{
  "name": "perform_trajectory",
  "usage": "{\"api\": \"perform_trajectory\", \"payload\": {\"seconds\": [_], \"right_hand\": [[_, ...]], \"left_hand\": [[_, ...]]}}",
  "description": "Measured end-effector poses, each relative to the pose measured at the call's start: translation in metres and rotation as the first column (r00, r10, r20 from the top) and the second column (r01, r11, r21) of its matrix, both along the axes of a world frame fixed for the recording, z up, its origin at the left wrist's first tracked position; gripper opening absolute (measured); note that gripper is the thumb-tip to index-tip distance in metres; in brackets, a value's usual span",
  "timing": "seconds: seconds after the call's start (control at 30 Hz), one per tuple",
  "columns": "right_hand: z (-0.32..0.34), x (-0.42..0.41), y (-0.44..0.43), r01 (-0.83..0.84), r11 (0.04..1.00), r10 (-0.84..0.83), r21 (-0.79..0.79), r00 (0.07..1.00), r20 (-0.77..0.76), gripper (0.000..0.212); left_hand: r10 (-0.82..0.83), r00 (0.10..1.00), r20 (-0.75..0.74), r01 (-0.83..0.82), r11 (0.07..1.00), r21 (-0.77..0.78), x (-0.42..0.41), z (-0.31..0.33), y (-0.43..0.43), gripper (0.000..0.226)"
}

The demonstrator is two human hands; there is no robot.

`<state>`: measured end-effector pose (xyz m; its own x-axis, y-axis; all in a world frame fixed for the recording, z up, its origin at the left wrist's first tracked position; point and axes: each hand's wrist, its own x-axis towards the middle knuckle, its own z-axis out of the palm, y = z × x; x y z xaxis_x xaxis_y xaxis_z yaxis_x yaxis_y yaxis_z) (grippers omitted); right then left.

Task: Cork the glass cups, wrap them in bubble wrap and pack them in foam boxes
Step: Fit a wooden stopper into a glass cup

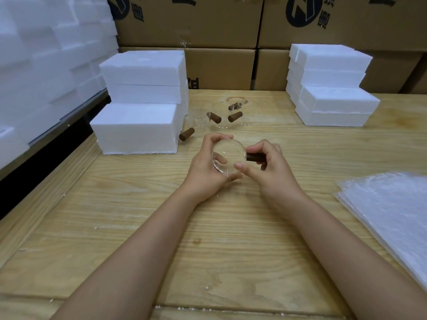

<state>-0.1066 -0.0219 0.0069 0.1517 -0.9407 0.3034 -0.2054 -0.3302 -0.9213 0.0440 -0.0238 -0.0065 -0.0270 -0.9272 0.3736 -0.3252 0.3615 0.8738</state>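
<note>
A cup (228, 155) is held above the middle of the table (161, 227), tilted so that its round mouth is turned towards the camera. It is gripped by the left hand (203, 167), whose fingers are curled over the far rim while the thumb lies against the near side. A dark brown cork (254, 157) is pinched by the right hand (270, 167) between curled fingers and thumb, and its end is set against the right side of the cup; whether it is seated in an opening cannot be told. Behind the hands, towards the back of the table, further cups (203, 114) are stood close together, and more corks (215, 117) are seen among them, one (186, 134) at the near left edge of the group, just beside the left boxes (138, 125). These white foam boxes are stacked in steps at the back left of the table. The right boxes (330, 88) are piled at the back right, well apart from the cups. Sheets of bubble wrap (392, 211) are laid flat at the right edge of the table. Brown cartons (208, 24) are stacked behind the table, and white foam blocks (46, 54) are piled along the left side.
</note>
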Motion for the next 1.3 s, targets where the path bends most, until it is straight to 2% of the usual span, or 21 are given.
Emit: {"api": "perform_trajectory", "payload": {"seconds": [0.17, 0.43, 0.6, 0.7, 0.8, 0.87, 1.07, 1.17, 1.3], "right_hand": [[-0.003, -0.001, -0.005, 0.054, 0.997, -0.058, 0.051, 0.994, 0.091, 0.008], [-0.010, 0.005, -0.011, 0.225, 0.960, -0.258, 0.167, 0.941, 0.220, 0.032], [-0.008, 0.009, -0.007, 0.327, 0.917, -0.363, 0.230, 0.923, 0.132, 0.046], [-0.007, 0.013, -0.005, 0.373, 0.901, -0.382, 0.221, 0.924, -0.001, 0.060], [-0.005, 0.019, -0.001, 0.407, 0.897, -0.376, 0.174, 0.908, -0.185, 0.072], [-0.006, 0.021, 0.003, 0.378, 0.918, -0.342, 0.118, 0.907, -0.247, 0.080], [-0.012, 0.020, 0.010, 0.260, 0.948, -0.298, -0.182, 0.927, -0.227, 0.065], [-0.012, 0.018, 0.011, 0.223, 0.950, -0.268, -0.218, 0.942, -0.200, 0.060], [-0.012, 0.012, 0.009, 0.149, 0.964, -0.186, -0.221, 0.971, -0.153, 0.051]], "left_hand": [[-0.026, 1.000, -0.001, 0.026, 1.000, 0.008, 0.000, 0.001, 0.001, 0.076], [-0.052, 0.988, 0.146, 0.062, 0.996, -0.063, -0.003, -0.003, -0.001, 0.070], [-0.055, 0.969, 0.241, 0.086, 0.989, -0.118, -0.006, -0.004, 0.001, 0.065], [-0.048, 0.963, 0.264, 0.076, 0.992, -0.099, -0.006, -0.004, 0.000, 0.066], [-0.056, 0.976, 0.211, 0.076, 0.993, -0.089, -0.005, -0.005, -0.002, 0.068], [-0.050, 0.986, 0.157, 0.063, 0.995, -0.078, -0.004, -0.004, -0.002, 0.069], [-0.089, 0.995, -0.056, 0.089, 0.996, -0.001, 0.004, -0.003, -0.006, 0.074], [-0.110, 0.985, -0.131, 0.115, 0.993, 0.034, 0.004, -0.002, -0.007, 0.075], [-0.115, 0.982, -0.148, 0.124, 0.991, 0.049, 0.007, -0.003, -0.008, 0.075]]}}
